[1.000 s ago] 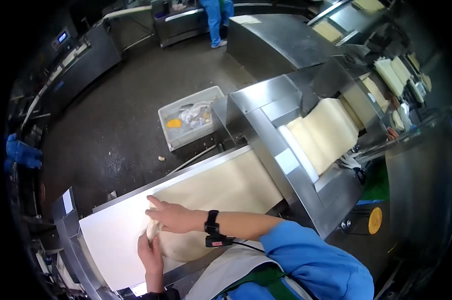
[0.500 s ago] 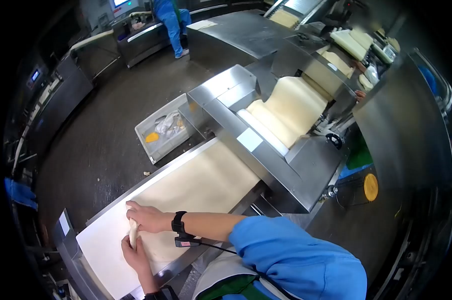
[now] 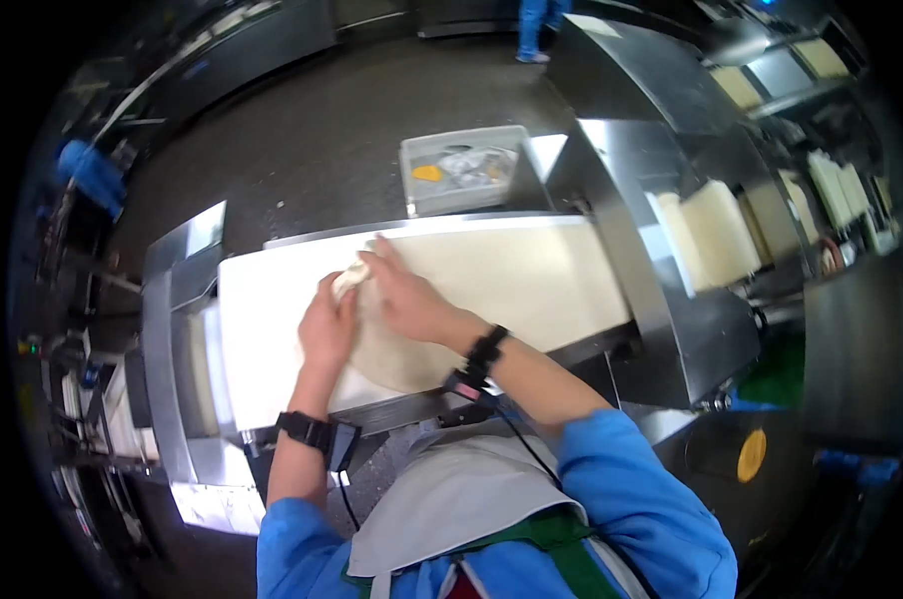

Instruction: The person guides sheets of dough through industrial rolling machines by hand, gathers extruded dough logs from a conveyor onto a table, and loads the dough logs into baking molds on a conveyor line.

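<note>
A wide pale dough sheet lies on a white conveyor belt in front of me. Its left end is gathered into a thick, bunched fold of dough. My left hand is closed on the near-left side of this fold, fingers pointing away from me. On its other side my right hand grips the dough too, its fingers partly hidden and slightly blurred. Both wrists wear black straps with small devices.
To the right, a steel machine carries another dough sheet over a roller. Behind the belt sits a grey bin with scraps. A steel frame borders the belt's left end. A person's blue-clad legs show far back.
My view has swung left, so the belt now lies more level across it and both forearms show. Both hands still hold the dough's folded end.
</note>
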The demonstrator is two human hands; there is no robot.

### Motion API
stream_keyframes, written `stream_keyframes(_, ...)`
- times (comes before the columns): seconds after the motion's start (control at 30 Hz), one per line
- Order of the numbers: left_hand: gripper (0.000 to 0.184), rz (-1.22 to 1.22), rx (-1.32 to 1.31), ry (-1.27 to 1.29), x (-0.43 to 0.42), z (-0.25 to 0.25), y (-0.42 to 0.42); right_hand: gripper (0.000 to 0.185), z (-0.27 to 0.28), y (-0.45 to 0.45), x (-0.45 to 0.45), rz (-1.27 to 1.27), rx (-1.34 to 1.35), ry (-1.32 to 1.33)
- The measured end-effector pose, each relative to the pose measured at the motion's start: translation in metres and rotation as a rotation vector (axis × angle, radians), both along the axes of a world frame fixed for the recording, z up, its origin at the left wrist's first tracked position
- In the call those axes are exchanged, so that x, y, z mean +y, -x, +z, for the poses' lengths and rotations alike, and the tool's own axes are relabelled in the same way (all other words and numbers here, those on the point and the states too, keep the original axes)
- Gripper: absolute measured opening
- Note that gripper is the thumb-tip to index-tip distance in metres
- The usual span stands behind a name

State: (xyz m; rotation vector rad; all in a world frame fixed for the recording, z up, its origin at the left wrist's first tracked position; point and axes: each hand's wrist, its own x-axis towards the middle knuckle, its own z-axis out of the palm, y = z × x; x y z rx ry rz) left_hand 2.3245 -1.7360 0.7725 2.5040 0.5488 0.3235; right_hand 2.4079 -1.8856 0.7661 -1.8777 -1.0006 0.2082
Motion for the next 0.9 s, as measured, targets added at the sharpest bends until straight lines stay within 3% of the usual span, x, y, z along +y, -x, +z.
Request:
stream_keyframes(0.07,0.034,0.026,0.058,0.037,0.009,0.002,-0.003,0.069,0.02,0.008,-0.021,0.063,0.273,0.092)
stream_keyframes(0.13,0.035,0.062,0.083,0.047,0.017,0.003,-0.001,0.066,0.014,0.021,-0.052,0.012,0.021,0.136)
stream_keyframes(0.3,0.042,0.085,-0.05,-0.113,0.041,-0.024,0.001,0.049,-0.006,0.053,-0.148,-0.16,0.275,0.143)
stream_keyframes(0.4,0.048,0.101,-0.019,-0.086,0.032,-0.001,0.0,0.038,-0.031,0.082,-0.204,-0.365,0.487,0.137)
stream_keyframes(0.5,0.053,0.215,0.107,-0.223,0.04,-0.011,-0.009,0.034,-0.062,0.117,-0.256,-0.591,0.591,0.084)
stream_keyframes(0.63,0.062,0.13,0.132,-0.27,0.106,-0.067,-0.016,0.03,-0.126,0.166,-0.321,-0.808,0.557,0.178)
stream_keyframes(0.73,0.053,0.214,0.044,-0.154,0.114,-0.067,-0.014,0.029,-0.163,0.196,-0.358,-0.901,0.736,0.131)
stream_keyframes(0.87,0.04,0.21,0.05,-0.141,0.124,-0.061,-0.007,0.035,-0.164,0.207,-0.375,-1.013,0.997,0.075)
stream_keyframes(0.9,0.039,0.13,0.159,-0.45,0.138,-0.072,-0.005,0.035,-0.169,0.207,-0.378,-0.99,0.984,0.08)
